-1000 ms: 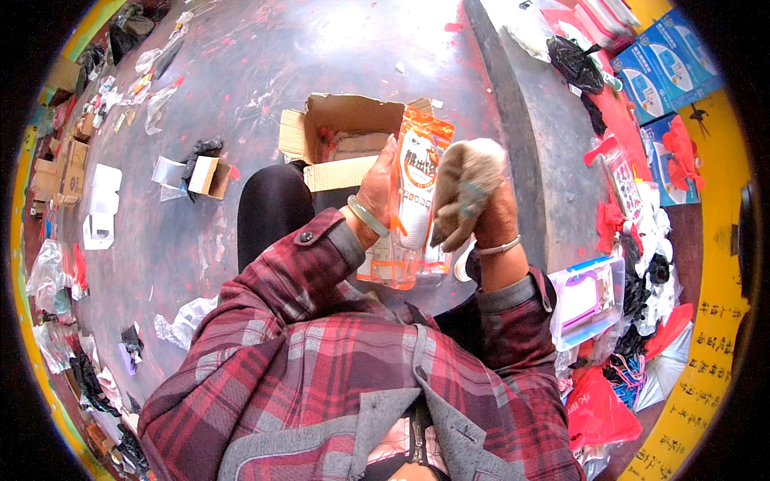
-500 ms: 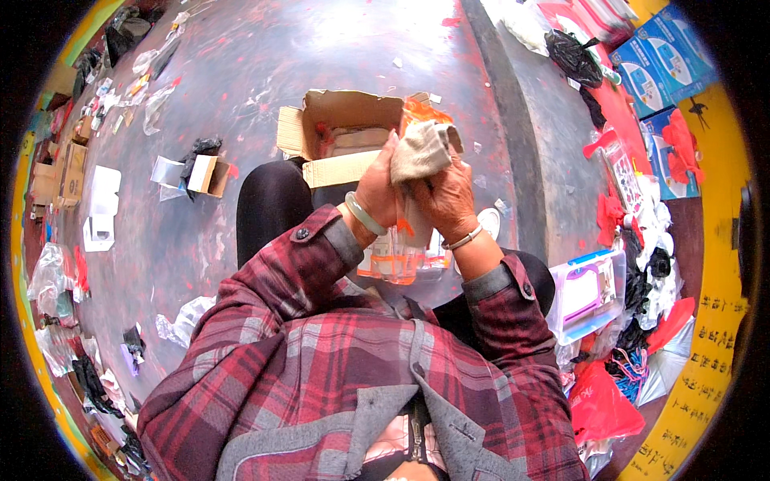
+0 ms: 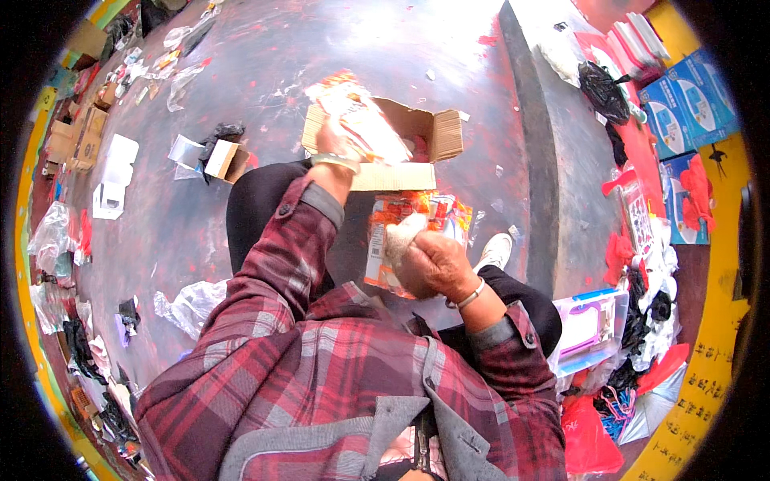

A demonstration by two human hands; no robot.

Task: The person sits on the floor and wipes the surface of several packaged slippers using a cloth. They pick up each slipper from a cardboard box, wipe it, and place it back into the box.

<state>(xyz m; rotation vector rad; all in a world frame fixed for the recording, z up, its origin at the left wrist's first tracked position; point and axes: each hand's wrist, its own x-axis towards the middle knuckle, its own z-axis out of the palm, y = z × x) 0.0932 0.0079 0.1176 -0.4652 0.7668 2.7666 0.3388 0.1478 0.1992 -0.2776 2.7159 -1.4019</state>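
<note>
My left hand [image 3: 340, 139] is closed on the edge of an orange-and-white plastic packet [image 3: 370, 120]. It holds the packet tilted over an open cardboard box [image 3: 393, 176] in front of my knees; much of the box's inside is hidden behind the packet. Lower down, my right hand [image 3: 437, 268] is closed around a bunched beige knit cloth [image 3: 407, 234], whose pale end sticks out past the fingers. Behind that hand, at my lap, are more orange-and-white plastic packets [image 3: 453, 215], partly covered by the hand and cloth.
A small open carton [image 3: 226, 163] with black plastic lies on the floor to the left, near a white box [image 3: 116, 176]. At right stands a clear plastic bin [image 3: 592, 329] beside heaped bags. My white shoe [image 3: 496, 251] shows past my right hand.
My hands have parted. The left went forward and left to the box with a packet, while the right came down toward my lap with the beige cloth. My view has turned slightly.
</note>
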